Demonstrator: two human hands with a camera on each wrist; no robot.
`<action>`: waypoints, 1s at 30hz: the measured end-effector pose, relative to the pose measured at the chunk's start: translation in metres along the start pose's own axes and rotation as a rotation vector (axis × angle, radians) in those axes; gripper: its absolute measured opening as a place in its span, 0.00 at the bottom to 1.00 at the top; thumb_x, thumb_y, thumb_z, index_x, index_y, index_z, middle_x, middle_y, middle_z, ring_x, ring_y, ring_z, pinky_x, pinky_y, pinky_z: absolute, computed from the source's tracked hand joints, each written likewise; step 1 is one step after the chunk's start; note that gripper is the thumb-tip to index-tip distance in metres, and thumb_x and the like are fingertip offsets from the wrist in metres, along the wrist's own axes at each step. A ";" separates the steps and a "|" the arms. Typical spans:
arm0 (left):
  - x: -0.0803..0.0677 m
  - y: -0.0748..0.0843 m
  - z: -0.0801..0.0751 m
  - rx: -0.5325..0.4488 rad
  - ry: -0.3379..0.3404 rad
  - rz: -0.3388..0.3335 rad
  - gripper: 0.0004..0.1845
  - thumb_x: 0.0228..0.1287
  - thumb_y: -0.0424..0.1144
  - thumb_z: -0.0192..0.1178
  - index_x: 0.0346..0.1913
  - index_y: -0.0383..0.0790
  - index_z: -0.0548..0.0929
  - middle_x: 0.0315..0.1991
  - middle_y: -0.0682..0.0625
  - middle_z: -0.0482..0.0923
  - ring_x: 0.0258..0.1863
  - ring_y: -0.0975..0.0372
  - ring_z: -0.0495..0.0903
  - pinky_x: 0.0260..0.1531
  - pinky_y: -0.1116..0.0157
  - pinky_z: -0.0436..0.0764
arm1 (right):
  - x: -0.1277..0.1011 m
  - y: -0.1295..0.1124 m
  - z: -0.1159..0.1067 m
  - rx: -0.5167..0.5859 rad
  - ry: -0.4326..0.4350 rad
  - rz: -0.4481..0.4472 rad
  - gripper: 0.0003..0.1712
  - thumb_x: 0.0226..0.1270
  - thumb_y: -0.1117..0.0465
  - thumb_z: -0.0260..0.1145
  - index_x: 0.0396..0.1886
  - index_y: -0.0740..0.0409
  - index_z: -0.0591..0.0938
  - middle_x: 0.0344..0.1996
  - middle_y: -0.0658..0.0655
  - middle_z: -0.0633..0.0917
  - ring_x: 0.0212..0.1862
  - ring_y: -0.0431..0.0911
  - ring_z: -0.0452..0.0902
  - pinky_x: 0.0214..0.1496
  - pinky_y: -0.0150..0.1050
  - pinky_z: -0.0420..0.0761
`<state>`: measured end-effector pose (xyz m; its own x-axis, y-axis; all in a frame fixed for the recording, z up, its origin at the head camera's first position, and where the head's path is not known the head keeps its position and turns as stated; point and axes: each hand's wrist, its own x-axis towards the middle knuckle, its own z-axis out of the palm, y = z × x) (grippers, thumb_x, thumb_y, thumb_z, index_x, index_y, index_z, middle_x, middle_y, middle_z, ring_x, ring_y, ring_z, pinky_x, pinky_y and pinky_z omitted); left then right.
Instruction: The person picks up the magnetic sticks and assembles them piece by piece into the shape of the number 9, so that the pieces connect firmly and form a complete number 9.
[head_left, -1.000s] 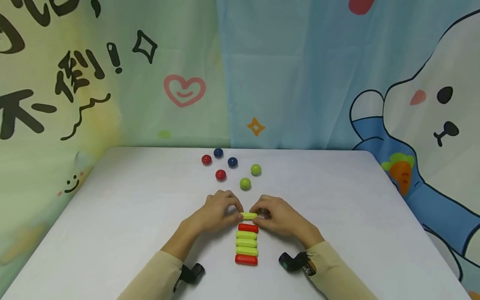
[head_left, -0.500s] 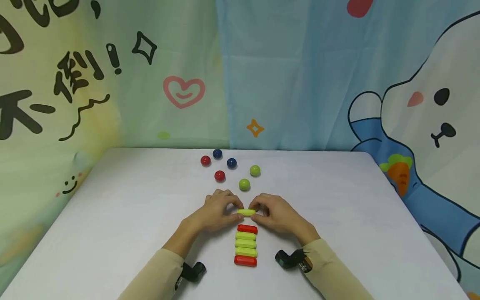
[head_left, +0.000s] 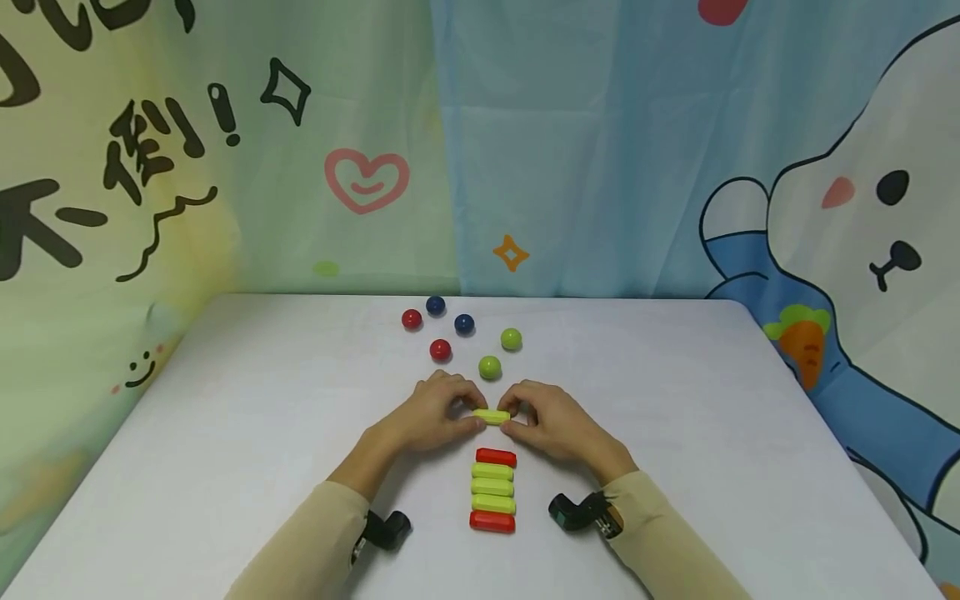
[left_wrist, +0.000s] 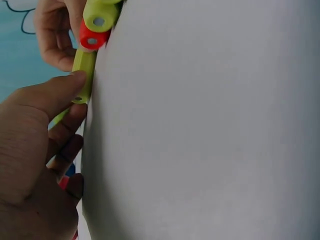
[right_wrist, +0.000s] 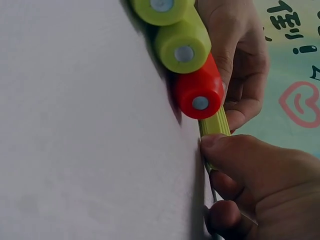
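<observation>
Both hands hold one yellow-green stick crosswise by its ends, just beyond a row of sticks. My left hand pinches its left end and my right hand pinches its right end. The row lies near me: a red stick, three yellow-green ones, then another red stick. In the left wrist view the thumb sits on the held stick. The right wrist view shows the held stick under the thumb, close to the row's red stick.
Several balls lie farther back on the white table: two red, two blue, two green. Black wrist cameras sit by the sleeves. Printed curtains hang behind the table's far edge.
Both hands have carried the yellow-green stick a little away from the row, toward the balls. The gap between it and the red stick has widened. The row and balls have not moved.
</observation>
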<state>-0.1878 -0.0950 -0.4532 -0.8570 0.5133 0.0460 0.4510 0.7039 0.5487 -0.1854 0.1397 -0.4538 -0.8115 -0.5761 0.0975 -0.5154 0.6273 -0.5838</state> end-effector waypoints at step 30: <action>0.007 -0.017 0.006 -0.040 0.102 0.024 0.09 0.56 0.52 0.66 0.40 0.62 0.82 0.39 0.67 0.75 0.46 0.67 0.66 0.51 0.61 0.67 | 0.015 0.003 -0.006 -0.048 -0.039 0.006 0.11 0.59 0.54 0.69 0.41 0.39 0.78 0.32 0.39 0.76 0.32 0.38 0.70 0.36 0.34 0.73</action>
<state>-0.1994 -0.1005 -0.4668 -0.8677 0.4760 0.1433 0.4635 0.6705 0.5793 -0.2006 0.1361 -0.4493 -0.8041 -0.5913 0.0619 -0.5237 0.6551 -0.5446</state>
